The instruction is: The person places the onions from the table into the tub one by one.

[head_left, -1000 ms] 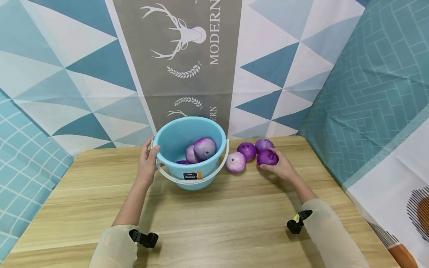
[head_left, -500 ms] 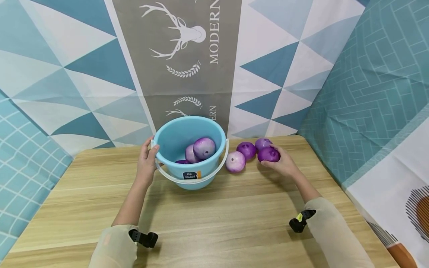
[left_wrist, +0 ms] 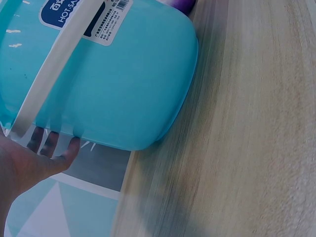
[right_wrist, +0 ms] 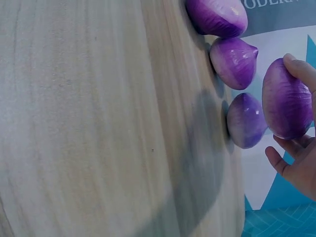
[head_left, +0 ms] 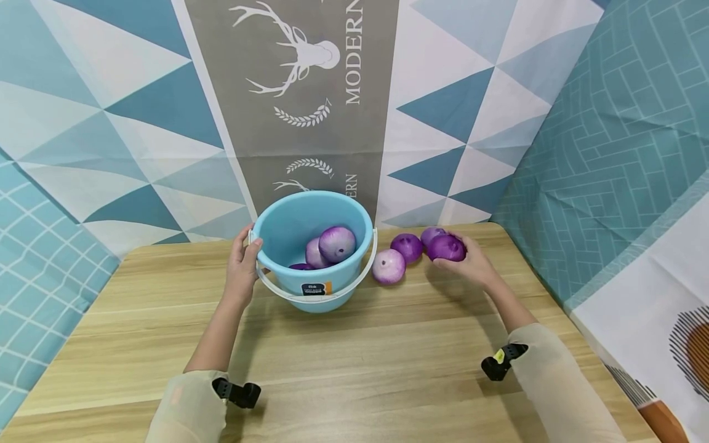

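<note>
My left hand (head_left: 241, 266) holds the left rim of a light blue bucket (head_left: 287, 226), thumb over the edge. In the left wrist view its fingers (left_wrist: 49, 144) lie against the bucket's outer wall, near the white handle (left_wrist: 55, 64). Inside the bucket are purple onions, a pale one (head_left: 337, 245) on top. My right hand (head_left: 477, 263) grips a dark purple onion (head_left: 445, 247) between thumb and fingers. The right wrist view shows this onion (right_wrist: 286, 101) apart from the wooden surface. Beside it sit a pale onion (head_left: 389, 267), a darker onion (head_left: 407, 248) and a partly covered onion (head_left: 431, 234).
The wooden table (head_left: 354, 369) ends at a patterned cloth backdrop (head_left: 432, 147) close behind the bucket and onions. A teal tile-print cloth (head_left: 615, 154) hangs along the right side. The bucket's white handle (head_left: 318, 299) hangs down at the front.
My right hand has raised the dark onion slightly and carried it a little to the right, away from the other onions. The left hand has stayed at the bucket rim.
</note>
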### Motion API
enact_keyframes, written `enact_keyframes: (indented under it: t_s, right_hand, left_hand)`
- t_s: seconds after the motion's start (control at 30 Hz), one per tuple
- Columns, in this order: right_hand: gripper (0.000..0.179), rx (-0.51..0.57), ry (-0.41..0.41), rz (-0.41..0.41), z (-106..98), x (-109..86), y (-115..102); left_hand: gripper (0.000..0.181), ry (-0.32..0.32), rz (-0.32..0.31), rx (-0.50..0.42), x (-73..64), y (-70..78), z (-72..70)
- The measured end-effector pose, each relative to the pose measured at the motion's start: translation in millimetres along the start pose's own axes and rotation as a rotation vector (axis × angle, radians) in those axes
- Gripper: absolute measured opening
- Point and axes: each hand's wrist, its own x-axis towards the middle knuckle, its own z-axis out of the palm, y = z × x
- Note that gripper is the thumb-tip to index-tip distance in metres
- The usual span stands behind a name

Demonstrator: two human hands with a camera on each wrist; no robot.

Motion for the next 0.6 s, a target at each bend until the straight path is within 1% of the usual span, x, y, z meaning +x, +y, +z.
enact_keyframes:
  t_s: [0.23, 0.4, 0.6]
  right_hand:
    - [0.085, 0.008, 0.005, -0.043, -3, 2.5, -11]
    - [0.085, -0.014, 0.007, -0.048, -4, 2.9, -16]
    - [0.085, -0.007, 0.003, -0.058, -5, 3.4, -20]
  left_hand:
    - [0.051, -0.005, 0.001, 0.018, -0.4, 1.3, 0.0]
    - [0.052, -0.011, -0.001, 0.018, -0.4, 2.0, -0.1]
    - [0.052, -0.011, 0.0, 0.011, -0.2, 2.0, 0.2]
